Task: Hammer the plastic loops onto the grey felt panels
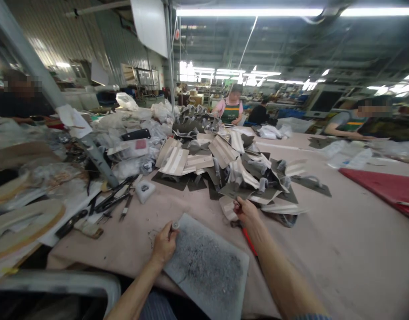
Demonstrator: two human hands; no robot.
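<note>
My left hand (164,243) is closed round a small metal cylinder (175,226) with a round end, over the left corner of a worn grey board (207,266). Dark specks and marks cover the middle of that board. My right hand (247,211) reaches forward to the near edge of a heap of cut pieces, its fingers pinched at the edge of a dark grey panel (237,191). Pale strips (223,151) and dark panels with clear loops are heaped there. Under my right wrist lies a tool with a red handle (249,241), partly hidden.
Pliers and other hand tools (114,200) lie left of the board, near a white block (145,191). A slanted metal post (91,151) rises among plastic bags. Red material (384,189) lies at right. Co-workers sit across the table and on both sides.
</note>
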